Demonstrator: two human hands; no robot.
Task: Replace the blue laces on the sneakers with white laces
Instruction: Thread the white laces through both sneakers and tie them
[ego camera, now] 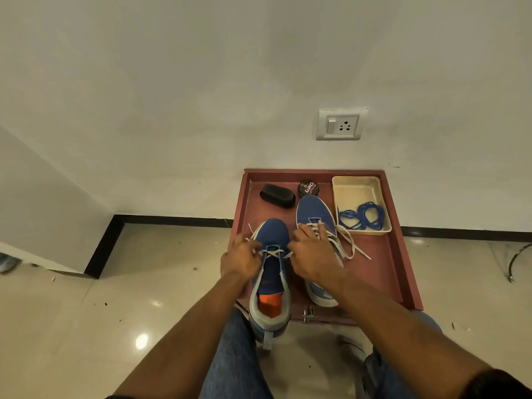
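- The left hand (pixel 241 258), just left of centre in the frame, has its grip pinched on the white lace (pixel 272 251) at the left side of the near sneaker (pixel 270 272).
- That near sneaker, blue with a grey collar and orange insole, lies centre frame with its heel over the front edge of the red tray (pixel 403 272); only its lowest eyelets are laced in white.
- The right hand (pixel 312 254), right of centre, has its grip closed on the lace's other end.
- The second sneaker (pixel 313 210), behind that hand, carries loose white laces (pixel 349 244) trailing right.
- Upper tray: a black brush (pixel 277 195), a polish tin (pixel 308 188).
- The blue laces (pixel 362 216) lie coiled in a cream basket (pixel 359 185), right of frame.
- A wall socket (pixel 341 125) sits above.
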